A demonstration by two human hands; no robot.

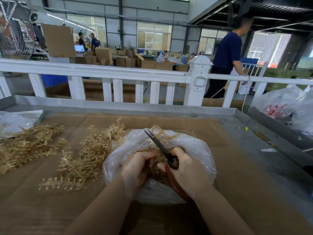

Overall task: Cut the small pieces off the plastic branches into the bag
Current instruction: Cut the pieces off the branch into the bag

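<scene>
A clear plastic bag (194,146) lies open on the cardboard-covered table in front of me, with tan cut pieces inside. My left hand (135,168) is inside the bag's mouth and grips a tan plastic branch (156,154) over the bag. My right hand (188,172) grips scissors (159,145) with dark blades and reddish-brown handles; the blades point up and to the left, closed or nearly closed, beside the branch. Loose tan plastic branches (84,160) lie in piles to the left of the bag.
A second pile of branches (28,145) lies at the far left, beside a clear bag (15,121). A grey metal rim (135,109) and a white railing (101,72) bound the table's far side. Filled bags (288,106) sit at right. A person (227,53) stands beyond the railing.
</scene>
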